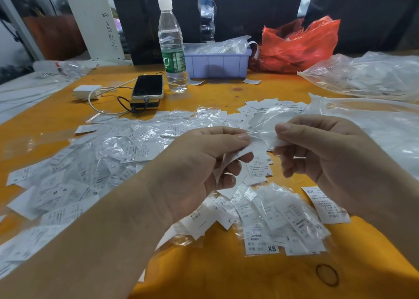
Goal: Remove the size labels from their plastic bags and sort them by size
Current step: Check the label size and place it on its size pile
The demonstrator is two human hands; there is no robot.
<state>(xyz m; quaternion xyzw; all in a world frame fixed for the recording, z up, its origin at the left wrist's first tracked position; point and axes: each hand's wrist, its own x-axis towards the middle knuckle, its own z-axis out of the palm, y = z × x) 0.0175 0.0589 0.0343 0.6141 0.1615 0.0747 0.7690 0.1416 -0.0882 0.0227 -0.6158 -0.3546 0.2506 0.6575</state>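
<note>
- Step: unbagging. Left hand (pixel 204 160) grips folded white paper labels (pixel 229 160); right hand (pixel 322 149) pinches thin clear plastic bag (pixel 269 126), held above orange table (pixel 226 273).
- Next, judged: pull bag clear, read size, place on matching pile.

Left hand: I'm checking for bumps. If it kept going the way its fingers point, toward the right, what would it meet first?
Most likely the right hand, just across the clear plastic bag both pinch. The left hand has little free way, though depth is unclear.

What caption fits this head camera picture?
Left hand and right hand pull a size label from its plastic bag above scattered labels.
</note>
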